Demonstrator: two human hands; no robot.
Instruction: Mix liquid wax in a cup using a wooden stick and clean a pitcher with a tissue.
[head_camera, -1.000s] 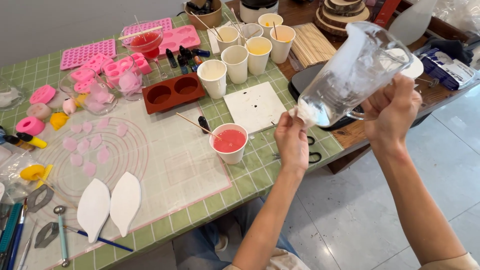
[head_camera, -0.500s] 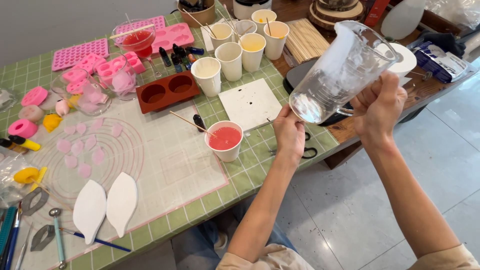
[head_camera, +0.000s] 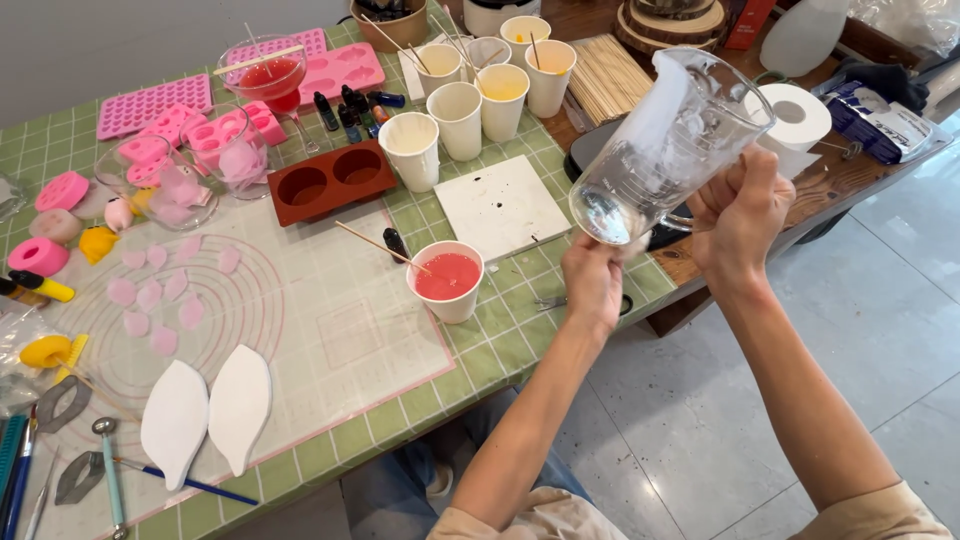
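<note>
- Glass measuring jug (head_camera: 668, 150) is held tilted above the table's right edge, lifted a little higher and nearer the lens than a second ago; its base is cupped by the left hand (head_camera: 594, 282), fingers curled together under it.
- Its handle side is gripped by the right hand (head_camera: 740, 212), fingers wrapped shut around it.
- Smooth clear walls are seen, clouded by a white film inside.
- On the green checked tablecloth (head_camera: 500, 350), a white paper cup (head_camera: 447, 281) of glossy red liquid is left just below, a thin wooden stick (head_camera: 375, 244) resting in it.
- Beyond, a flat white tile (head_camera: 500, 205) is laid.
- Farther off, a brown two-cavity mould (head_camera: 330, 181) and more paper cups (head_camera: 470, 105) are set.
</note>
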